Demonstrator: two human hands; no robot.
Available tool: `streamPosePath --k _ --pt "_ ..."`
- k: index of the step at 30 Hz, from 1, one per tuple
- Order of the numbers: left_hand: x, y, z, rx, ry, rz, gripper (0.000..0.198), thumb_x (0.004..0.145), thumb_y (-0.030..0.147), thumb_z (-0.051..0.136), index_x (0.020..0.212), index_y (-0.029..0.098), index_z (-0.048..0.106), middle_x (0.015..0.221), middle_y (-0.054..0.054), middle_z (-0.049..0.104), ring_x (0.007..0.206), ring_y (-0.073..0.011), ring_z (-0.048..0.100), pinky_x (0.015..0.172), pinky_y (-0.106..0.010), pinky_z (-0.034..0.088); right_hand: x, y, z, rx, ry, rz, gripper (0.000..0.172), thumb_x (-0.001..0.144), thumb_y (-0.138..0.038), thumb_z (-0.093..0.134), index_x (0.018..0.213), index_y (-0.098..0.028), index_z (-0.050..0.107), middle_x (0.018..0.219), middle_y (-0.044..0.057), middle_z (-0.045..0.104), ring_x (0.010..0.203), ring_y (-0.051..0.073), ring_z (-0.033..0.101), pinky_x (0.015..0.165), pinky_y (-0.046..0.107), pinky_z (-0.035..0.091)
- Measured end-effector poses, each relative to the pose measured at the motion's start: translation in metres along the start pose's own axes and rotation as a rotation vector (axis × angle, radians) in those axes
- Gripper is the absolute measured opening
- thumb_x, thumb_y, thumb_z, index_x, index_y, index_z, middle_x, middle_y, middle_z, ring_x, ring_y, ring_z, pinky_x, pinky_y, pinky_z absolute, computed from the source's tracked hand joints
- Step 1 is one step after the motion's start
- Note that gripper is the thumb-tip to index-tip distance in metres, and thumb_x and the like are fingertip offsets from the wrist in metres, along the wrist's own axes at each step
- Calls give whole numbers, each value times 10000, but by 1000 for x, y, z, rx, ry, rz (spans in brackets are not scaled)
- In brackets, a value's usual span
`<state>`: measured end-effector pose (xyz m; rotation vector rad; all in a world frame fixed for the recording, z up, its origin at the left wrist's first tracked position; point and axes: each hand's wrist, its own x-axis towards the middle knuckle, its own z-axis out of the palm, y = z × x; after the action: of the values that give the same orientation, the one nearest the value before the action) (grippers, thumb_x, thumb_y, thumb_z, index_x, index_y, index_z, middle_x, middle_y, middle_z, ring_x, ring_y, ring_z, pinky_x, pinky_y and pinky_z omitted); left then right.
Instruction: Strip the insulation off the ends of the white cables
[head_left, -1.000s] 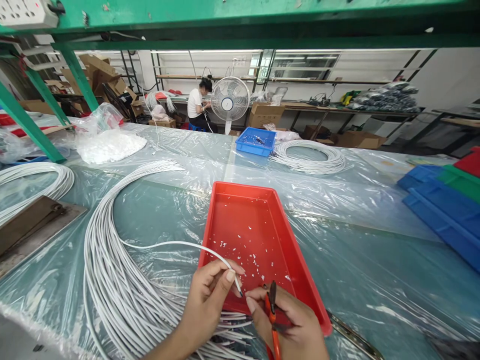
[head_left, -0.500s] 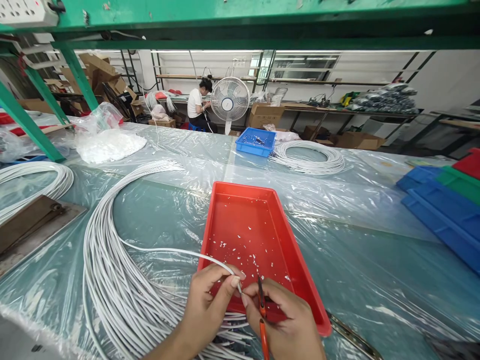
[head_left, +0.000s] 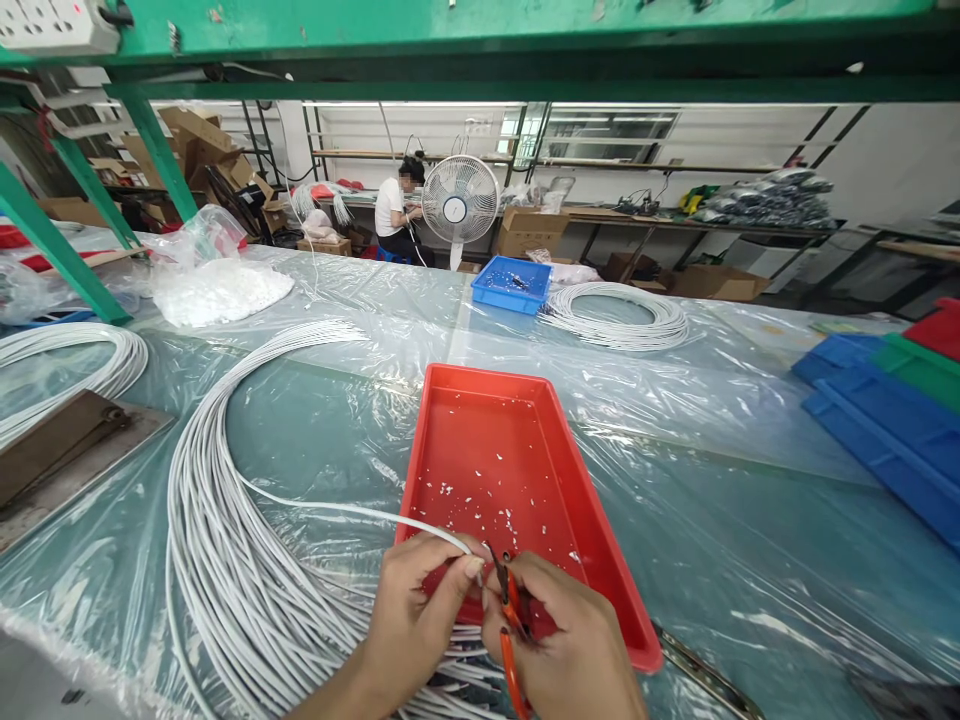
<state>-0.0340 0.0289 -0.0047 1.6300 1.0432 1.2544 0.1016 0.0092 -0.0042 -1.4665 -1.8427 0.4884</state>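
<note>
Between thumb and forefinger, my left hand (head_left: 424, 605) pinches a white cable (head_left: 352, 508) close to its end. The cable curves away left to join a thick bundle of white cables (head_left: 217, 510). My right hand (head_left: 566, 635) is closed around orange-handled cutting pliers (head_left: 511, 610), whose dark jaws point up beside the cable end. My right fingertips are at the cable end too; whether they touch it is hard to see. Both hands are over the near end of a red tray (head_left: 487, 440), which has small white scraps scattered on its floor.
Plastic film covers the table (head_left: 720, 560). A metal strip (head_left: 705, 670) lies right of the tray. Farther off are a blue tray (head_left: 510, 284), another cable coil (head_left: 615, 316) and stacked bins (head_left: 892, 410). A green shelf beam (head_left: 480, 40) crosses overhead. A person (head_left: 394, 210) sits beyond the table.
My right hand has turned the pliers, so their jaws now lean left and sit closer to the cable end. My left hand has hardly moved.
</note>
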Motion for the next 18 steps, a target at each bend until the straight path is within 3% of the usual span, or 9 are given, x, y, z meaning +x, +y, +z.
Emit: streamPosePath --k 7,13,18 --pt "-1 -1 2 -238 4 -158 185 848 250 526 790 149 669 632 -1 609 576 -109 555 583 -196 436 3 4 0 104 -21 72 136 725 -200 456 602 -179 510 558 -15 477 496 122 435 485 226 346" --pt "4 -2 2 -425 64 -300 196 796 300 599 719 125 637 624 4 607 492 -75 543 509 -168 434 2 1 -6 350 -70 248 146 707 -237 527 592 -182 457 546 -41 426 499 98 392 488 201 322" --pt "5 -5 1 -483 98 -342 197 770 302 632 691 121 619 557 8 604 489 -89 561 505 -176 455 -17 16 5 652 -280 335 431 675 -609 547 597 -188 498 482 -42 418 428 90 363 431 205 307"
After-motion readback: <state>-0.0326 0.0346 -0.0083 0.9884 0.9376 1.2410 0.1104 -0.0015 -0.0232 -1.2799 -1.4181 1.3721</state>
